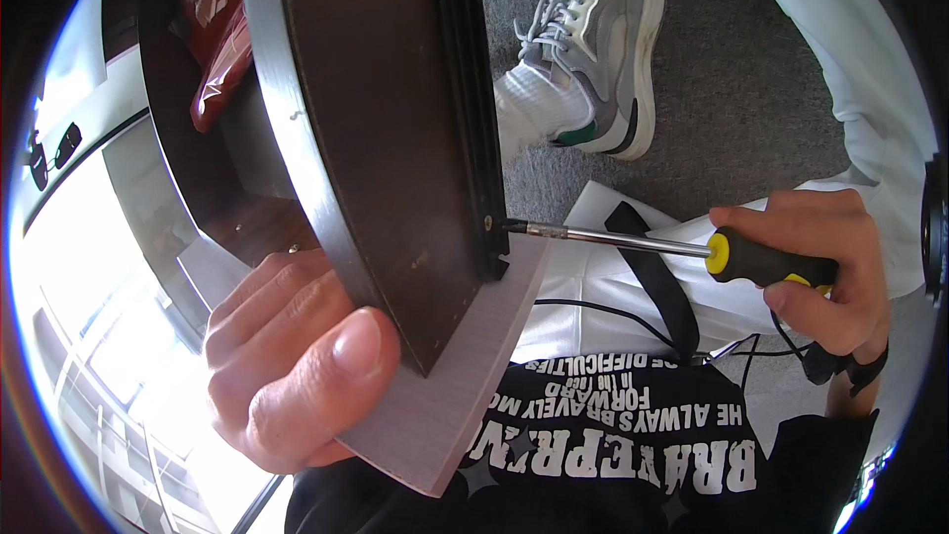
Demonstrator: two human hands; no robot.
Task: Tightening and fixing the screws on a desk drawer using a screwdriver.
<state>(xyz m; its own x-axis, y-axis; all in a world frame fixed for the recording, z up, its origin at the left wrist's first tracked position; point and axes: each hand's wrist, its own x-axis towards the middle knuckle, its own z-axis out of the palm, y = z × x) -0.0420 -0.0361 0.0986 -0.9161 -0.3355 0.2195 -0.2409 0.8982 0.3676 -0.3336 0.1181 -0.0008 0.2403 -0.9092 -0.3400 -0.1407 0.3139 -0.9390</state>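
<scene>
A drawer stands tilted on its side before me, with a dark brown side panel [378, 141] and a pale wood-grain front board [460, 393]. My left hand [296, 363] grips the drawer at its near corner, thumb over the panel's edge and fingers behind it. A black slide rail [471, 111] runs along the panel's right edge. In my right hand [830, 274] is a screwdriver [630, 239] with a black and yellow handle. Its dark tip meets the rail's near end, at or right beside a small brass-coloured screw [488, 222].
Inside the drawer lies a red plastic package [215, 30]. A grey sneaker [593, 52] on my foot rests on grey carpet [726, 89]. Sunglasses [55, 156] lie on a white surface at far left. A black strap [652, 274] and thin cable [600, 305] cross my lap.
</scene>
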